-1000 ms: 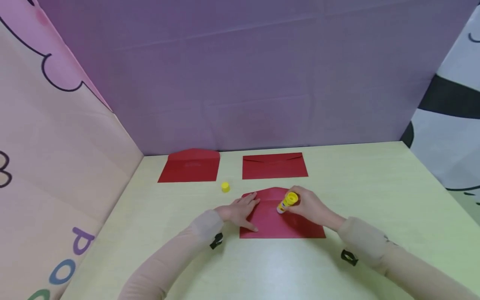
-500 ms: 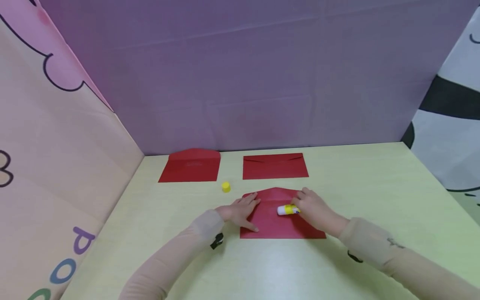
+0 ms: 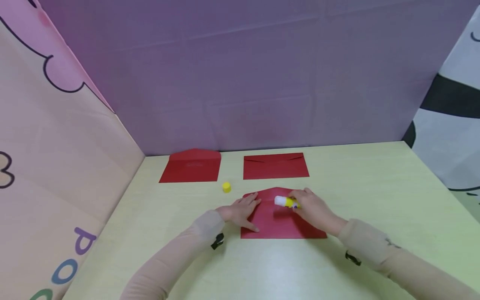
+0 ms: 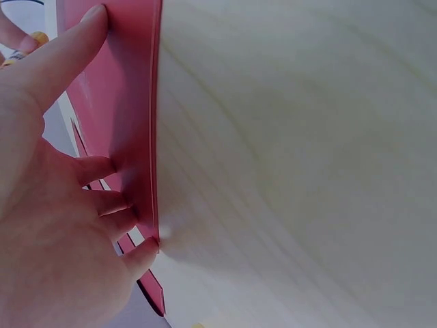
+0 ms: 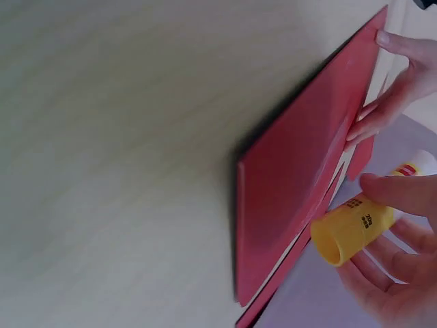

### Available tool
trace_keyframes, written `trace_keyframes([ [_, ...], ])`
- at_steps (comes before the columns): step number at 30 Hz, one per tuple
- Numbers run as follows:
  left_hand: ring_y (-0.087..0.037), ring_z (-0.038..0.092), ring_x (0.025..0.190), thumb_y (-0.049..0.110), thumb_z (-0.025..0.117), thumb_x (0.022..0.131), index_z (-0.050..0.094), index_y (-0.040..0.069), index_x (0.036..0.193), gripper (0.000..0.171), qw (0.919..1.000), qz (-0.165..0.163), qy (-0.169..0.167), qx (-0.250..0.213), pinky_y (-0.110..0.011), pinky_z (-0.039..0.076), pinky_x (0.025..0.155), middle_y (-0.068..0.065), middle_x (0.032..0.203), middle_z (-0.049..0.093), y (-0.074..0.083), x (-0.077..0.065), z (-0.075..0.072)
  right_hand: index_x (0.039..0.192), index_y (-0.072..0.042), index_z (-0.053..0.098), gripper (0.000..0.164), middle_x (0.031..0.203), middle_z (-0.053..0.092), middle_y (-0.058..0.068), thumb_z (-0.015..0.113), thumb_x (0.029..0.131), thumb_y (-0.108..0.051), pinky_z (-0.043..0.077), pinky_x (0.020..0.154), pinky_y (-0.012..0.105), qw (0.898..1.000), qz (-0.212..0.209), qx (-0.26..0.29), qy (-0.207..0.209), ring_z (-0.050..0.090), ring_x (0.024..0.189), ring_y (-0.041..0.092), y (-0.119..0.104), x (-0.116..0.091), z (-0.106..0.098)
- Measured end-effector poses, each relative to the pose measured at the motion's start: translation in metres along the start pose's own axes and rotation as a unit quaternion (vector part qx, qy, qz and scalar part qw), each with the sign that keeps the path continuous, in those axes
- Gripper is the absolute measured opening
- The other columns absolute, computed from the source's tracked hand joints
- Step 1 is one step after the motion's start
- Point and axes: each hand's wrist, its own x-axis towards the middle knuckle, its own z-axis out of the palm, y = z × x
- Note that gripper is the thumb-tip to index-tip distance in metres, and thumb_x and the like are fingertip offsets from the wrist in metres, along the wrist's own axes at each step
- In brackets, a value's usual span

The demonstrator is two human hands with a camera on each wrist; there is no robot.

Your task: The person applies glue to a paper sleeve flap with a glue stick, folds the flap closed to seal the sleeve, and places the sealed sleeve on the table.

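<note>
A red envelope (image 3: 271,227) lies with its flap unfolded toward the back of the table. My left hand (image 3: 241,212) rests spread on its left side; the left wrist view shows the thumb and fingertips touching the paper (image 4: 130,61). Between thumb and fingers, my right hand (image 3: 315,211) grips a yellow and white glue stick (image 3: 287,202) above the envelope's middle. Its white end points left, and a shadow falls on the paper below. In the right wrist view, the glue stick's hollow yellow end (image 5: 331,246) faces the camera, with "20g" printed on the barrel.
A yellow cap (image 3: 226,187) stands on the pale table (image 3: 187,204), left of the envelope. Behind are two more red envelopes: the left one (image 3: 190,171) has its flap up, the right one (image 3: 276,168) its flap folded down. A purple backdrop (image 3: 262,83) borders the table.
My right hand has turned the glue stick from yellow end up, white end at the paper, to lying sideways, then moved it slightly toward the flap. The left hand has stayed in place.
</note>
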Motion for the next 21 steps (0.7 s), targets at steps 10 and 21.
trace_keyframes([
  [10,-0.019,0.006,0.134,0.042,0.066,0.075,0.012,0.012,0.142,0.092,1.0,0.001,0.001,0.001,-0.04,0.018,0.106,-0.003,0.148,0.004,0.0,0.0,-0.001,0.107,0.007,0.046,0.038,0.098,0.057,0.022,0.067,0.076,-0.001,0.051,0.069,0.039,0.978,0.098,0.183,0.005,0.056,0.084,0.032,0.017,-0.005,-0.014],
  [21,-0.02,0.006,0.134,0.042,0.066,0.075,0.013,0.01,0.142,0.091,0.9999,0.002,0.002,-0.013,-0.041,0.017,0.106,-0.004,0.148,0.004,0.001,0.0,-0.001,0.111,0.015,0.039,0.039,0.105,0.052,0.033,0.059,0.081,0.0,0.05,0.072,0.042,0.957,0.157,0.241,0.033,0.053,0.095,0.046,0.053,-0.016,-0.025],
])
